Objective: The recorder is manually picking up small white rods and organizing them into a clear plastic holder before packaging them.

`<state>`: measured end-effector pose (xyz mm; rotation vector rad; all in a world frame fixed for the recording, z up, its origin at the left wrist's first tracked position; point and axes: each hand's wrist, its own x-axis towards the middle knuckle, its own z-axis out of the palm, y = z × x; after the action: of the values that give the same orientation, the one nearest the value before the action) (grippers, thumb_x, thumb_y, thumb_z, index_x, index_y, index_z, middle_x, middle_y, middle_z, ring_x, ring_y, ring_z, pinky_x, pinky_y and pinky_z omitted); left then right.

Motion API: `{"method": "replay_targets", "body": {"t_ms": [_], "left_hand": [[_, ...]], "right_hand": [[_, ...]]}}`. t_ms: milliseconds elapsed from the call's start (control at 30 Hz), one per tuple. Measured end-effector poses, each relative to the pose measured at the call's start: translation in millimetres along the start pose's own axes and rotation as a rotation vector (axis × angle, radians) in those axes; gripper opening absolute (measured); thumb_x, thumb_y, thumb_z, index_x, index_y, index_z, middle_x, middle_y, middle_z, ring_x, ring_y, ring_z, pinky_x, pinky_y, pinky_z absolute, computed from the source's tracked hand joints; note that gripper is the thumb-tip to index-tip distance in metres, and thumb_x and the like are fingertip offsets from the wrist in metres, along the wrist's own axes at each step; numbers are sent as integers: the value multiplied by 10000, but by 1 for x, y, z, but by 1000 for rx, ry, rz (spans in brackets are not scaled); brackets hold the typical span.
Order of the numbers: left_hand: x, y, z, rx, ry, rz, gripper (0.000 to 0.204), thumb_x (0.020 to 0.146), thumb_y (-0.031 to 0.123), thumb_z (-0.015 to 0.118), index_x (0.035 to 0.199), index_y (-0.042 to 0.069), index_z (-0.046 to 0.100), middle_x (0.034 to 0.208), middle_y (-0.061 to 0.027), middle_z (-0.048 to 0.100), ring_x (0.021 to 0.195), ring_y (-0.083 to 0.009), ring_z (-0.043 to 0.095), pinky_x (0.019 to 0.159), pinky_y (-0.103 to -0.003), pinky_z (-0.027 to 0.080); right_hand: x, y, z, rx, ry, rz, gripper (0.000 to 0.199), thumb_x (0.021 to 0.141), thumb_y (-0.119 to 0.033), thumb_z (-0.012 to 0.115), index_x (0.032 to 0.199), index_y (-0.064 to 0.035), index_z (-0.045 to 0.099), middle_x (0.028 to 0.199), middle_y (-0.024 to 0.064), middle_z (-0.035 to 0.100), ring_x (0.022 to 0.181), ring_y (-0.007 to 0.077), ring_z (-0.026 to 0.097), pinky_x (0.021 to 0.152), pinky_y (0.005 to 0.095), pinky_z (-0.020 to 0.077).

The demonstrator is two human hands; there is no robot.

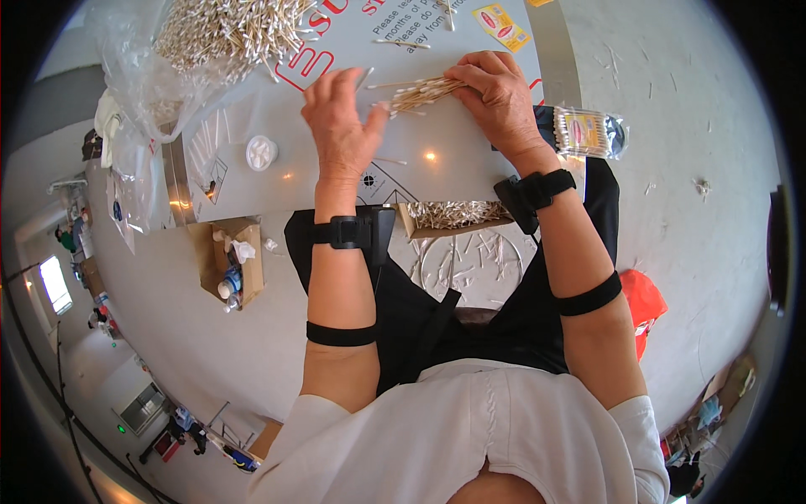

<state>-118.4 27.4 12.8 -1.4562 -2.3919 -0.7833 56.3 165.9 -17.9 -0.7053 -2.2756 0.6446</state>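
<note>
My right hand [500, 102] pinches a loose bundle of cotton swabs [417, 94] above the grey tabletop [277, 186], their tips fanning out toward the left. Just left of the bundle is my left hand [339, 126], slightly blurred, with fingers apart and no swab visible in it. Several single swabs lie on the table, among them one swab [389, 161] below the bundle. A big heap of cotton swabs [235, 38] sits at the far left, partly on clear plastic. Beside my right wrist rests a clear pack of swabs [588, 133] with a yellow label.
A small white round tub [262, 153] stands on the left of the table. Yellow cards [501, 27] lie at the far right. An open box of swabs [457, 216] sits below the near edge. A cardboard box with bottles [231, 267] and a red bag [642, 307] are lower down.
</note>
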Motion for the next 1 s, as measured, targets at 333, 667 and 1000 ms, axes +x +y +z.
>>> {"method": "replay_targets", "body": {"t_ms": [333,667,1000], "left_hand": [[16,3,7,70,-295,358,172,775,89,715,918,100,619,966,-22,601,989,-249,525,864,-397,404],[26,-33,3,92,-242,216,104,824,50,662,888,52,580,918,-78,619,923,-312,545,817,-432,439],[43,-23,19,-4,-277,228,168,770,109,737,891,103,622,935,-40,619,973,-282,544,837,-438,427]], "right_hand": [[9,5,-5,-80,-36,-156,200,757,-102,715,954,-122,744,968,17,663,948,243,589,882,357,499],[7,7,-10,-73,-73,-157,162,798,-78,673,947,-92,735,959,30,665,941,241,609,844,347,533],[-6,0,-25,-4,-84,-97,170,774,-27,696,935,-71,730,938,46,665,926,252,620,810,358,545]]}}
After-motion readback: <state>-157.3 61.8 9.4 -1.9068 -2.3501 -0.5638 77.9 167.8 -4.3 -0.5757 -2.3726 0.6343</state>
